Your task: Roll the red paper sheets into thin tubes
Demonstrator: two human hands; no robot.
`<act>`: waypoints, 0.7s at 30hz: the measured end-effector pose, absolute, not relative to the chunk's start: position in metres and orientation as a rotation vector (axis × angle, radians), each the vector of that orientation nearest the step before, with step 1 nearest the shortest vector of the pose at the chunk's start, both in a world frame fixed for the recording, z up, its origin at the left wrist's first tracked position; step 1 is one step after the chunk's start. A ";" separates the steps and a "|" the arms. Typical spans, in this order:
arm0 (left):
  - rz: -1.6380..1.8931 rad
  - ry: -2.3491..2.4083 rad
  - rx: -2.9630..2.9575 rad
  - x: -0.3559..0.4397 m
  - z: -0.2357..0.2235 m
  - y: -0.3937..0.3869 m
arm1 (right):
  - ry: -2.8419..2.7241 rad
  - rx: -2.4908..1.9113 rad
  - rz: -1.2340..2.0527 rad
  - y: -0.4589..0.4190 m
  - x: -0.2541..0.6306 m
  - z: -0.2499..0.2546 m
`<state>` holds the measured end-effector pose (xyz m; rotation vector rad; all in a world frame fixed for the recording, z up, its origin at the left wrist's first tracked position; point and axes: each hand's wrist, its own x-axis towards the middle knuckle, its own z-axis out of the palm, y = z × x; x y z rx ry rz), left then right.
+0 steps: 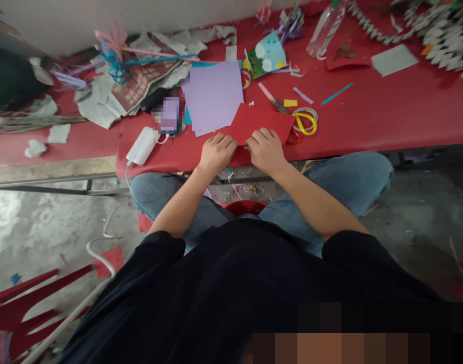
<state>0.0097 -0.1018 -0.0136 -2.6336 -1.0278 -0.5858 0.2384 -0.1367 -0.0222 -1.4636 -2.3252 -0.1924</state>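
Note:
A sheet of red paper [264,121] lies on the red-covered table in front of me. My left hand [218,151] is closed at its near left corner, fingers curled over the edge. Beside it, my right hand [267,149] grips the near edge with bent fingers; the thumbs are mostly hidden. Pale purple sheets [216,96] are stacked just beyond my left hand, partly overlapped by the red paper. To the right of the paper sit scissors with yellow handles [306,124], partly over a roll of tape.
A white power bank [143,145] with a cable lies left of my hands. Crumpled newspaper [102,98] and ribbon flowers [117,58] are farther left. A plastic bottle [326,30], a decorated card [267,54] and folded paper chains [444,40] stand at the back.

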 end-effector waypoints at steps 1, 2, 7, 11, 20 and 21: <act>-0.599 -1.043 -2.649 0.010 -0.014 -0.102 | -2.327 -1.461 -0.175 -0.136 0.238 -0.023; -0.611 -1.054 -2.666 0.010 -0.015 -0.102 | -2.330 -1.456 -0.153 -0.136 0.238 -0.024; -0.602 -1.050 -2.720 0.005 -0.015 -0.098 | -2.344 -1.424 -0.076 -0.137 0.239 -0.021; -0.547 -1.053 -2.703 0.002 -0.008 -0.096 | -2.319 -1.427 -0.075 -0.138 0.242 -0.016; -0.593 -1.051 -2.692 0.004 -0.006 -0.100 | -2.324 -1.444 -0.168 -0.133 0.248 -0.018; -0.594 -1.042 -2.682 0.005 -0.007 -0.100 | -2.328 -1.444 -0.176 -0.133 0.248 -0.019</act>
